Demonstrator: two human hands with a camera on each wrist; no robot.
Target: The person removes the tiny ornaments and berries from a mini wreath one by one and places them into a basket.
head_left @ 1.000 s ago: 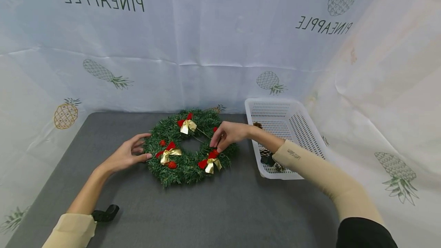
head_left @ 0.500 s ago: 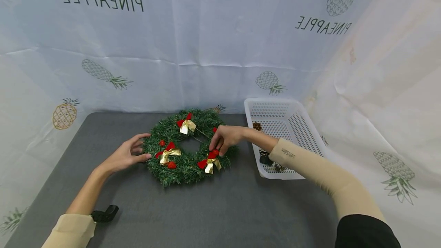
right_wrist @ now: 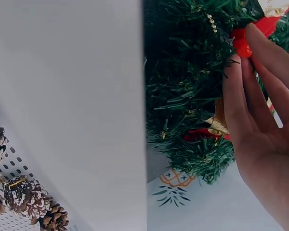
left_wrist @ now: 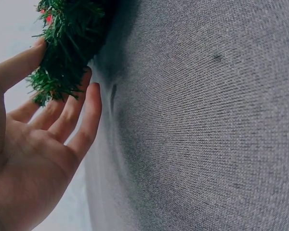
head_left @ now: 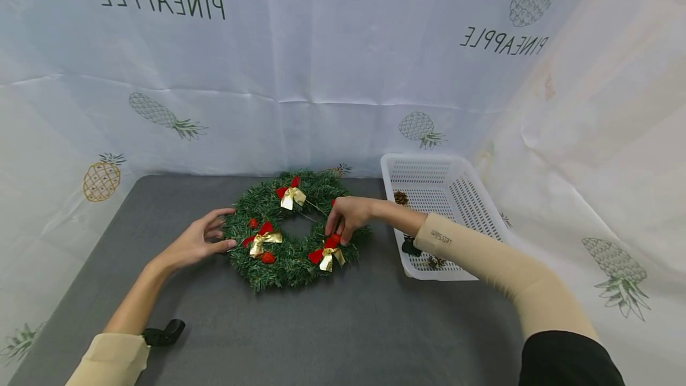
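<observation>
A green Christmas wreath [head_left: 292,270] lies on the grey table, trimmed with red-and-gold bows [head_left: 292,196] and small red balls [head_left: 268,257]. My left hand [head_left: 195,240] holds the wreath's left edge; in the left wrist view the thumb [left_wrist: 21,65] is at the needles' upper side and the fingers [left_wrist: 89,118] curve beneath. On the right side, my right hand [head_left: 351,216] pinches a red ball [right_wrist: 242,42] between thumb and fingertips, right against the needles. Just below it sits another bow [head_left: 328,255]. Part of the wreath's right side is hidden under this hand.
A white perforated basket [head_left: 479,195] stands right of the wreath, under my right forearm. Pine cones [right_wrist: 26,195] lie in it, some white-flecked. A pineapple-print cloth [head_left: 343,64] hangs behind the table [head_left: 321,332].
My right hand has shifted slightly down, closer over the red ball by the lower right bow. The left hand and the wreath stay where they were.
</observation>
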